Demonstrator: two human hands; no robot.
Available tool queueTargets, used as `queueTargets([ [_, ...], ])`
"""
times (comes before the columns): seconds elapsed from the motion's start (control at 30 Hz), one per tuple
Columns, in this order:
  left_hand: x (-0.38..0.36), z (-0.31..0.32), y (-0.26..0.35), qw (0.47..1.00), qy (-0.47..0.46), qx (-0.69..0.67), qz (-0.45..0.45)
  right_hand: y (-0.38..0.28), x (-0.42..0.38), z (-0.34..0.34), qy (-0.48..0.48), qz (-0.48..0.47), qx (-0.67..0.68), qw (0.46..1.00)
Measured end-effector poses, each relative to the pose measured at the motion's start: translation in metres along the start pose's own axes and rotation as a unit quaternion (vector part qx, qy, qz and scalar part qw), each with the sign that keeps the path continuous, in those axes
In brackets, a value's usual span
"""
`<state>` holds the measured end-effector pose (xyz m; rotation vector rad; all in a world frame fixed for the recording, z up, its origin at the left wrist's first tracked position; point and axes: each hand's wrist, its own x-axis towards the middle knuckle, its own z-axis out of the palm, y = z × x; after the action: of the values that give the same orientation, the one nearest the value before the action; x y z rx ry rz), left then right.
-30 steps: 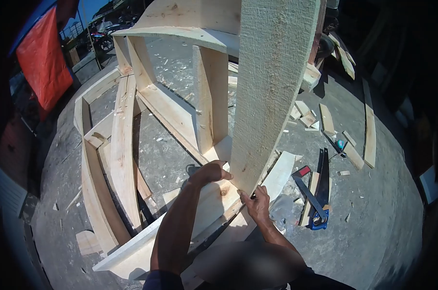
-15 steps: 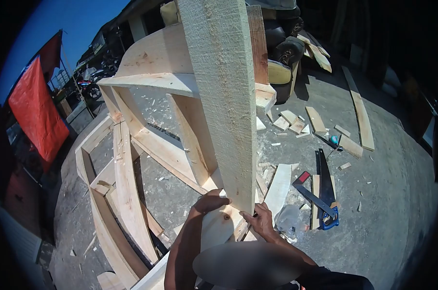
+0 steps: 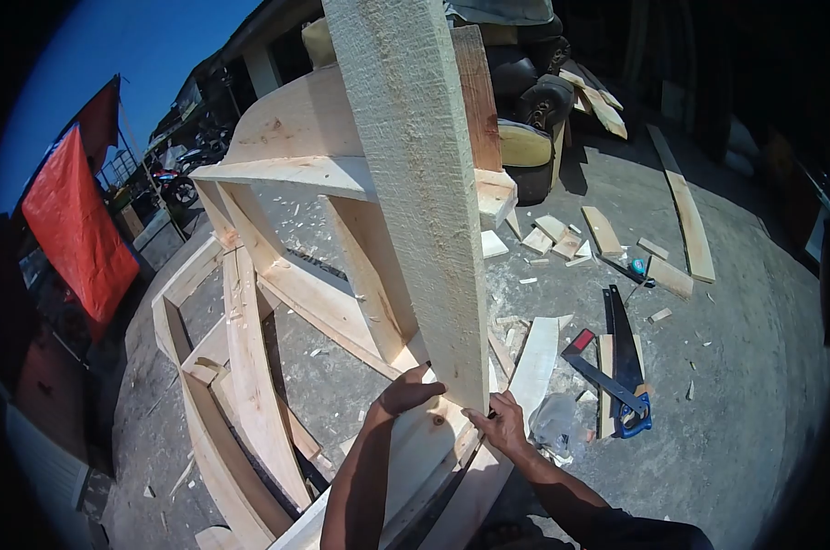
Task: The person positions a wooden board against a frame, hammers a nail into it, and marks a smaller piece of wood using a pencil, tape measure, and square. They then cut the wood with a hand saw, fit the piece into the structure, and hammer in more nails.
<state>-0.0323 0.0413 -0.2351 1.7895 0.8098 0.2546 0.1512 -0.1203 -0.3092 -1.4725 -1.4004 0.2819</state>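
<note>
A long rough-sawn wooden board [image 3: 415, 183] stands upright right in front of me, its lower end against the wooden frame [image 3: 250, 339]. My left hand [image 3: 408, 392] is closed on the board's lower left edge, thumb against its face. At the lower right edge my right hand [image 3: 502, 424] grips the same board between thumb and fingers; some of these fingers are hidden behind it. Beneath both hands lies a frame plank with a dark knot [image 3: 438, 421].
To the right on the concrete lie a handsaw [image 3: 625, 348], a try square [image 3: 604, 378], a tape measure [image 3: 637, 267] and several wood offcuts [image 3: 557, 234]. A clear plastic bag [image 3: 558, 422] sits near my right hand. Behind stands a dark sofa [image 3: 534, 101]; an orange tarp [image 3: 78, 234] hangs left.
The view has shifted slightly, and the board's top leans a little more to the left in it. Both hands keep their hold at its lower end.
</note>
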Motion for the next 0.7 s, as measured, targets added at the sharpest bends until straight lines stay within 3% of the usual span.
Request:
queueTargets([
  [0.7, 0.0, -0.003, 0.001, 0.999, -0.016, -0.021, -0.025, -0.001, 0.0, -0.001, -0.009, 0.008, -0.012, 1.0],
])
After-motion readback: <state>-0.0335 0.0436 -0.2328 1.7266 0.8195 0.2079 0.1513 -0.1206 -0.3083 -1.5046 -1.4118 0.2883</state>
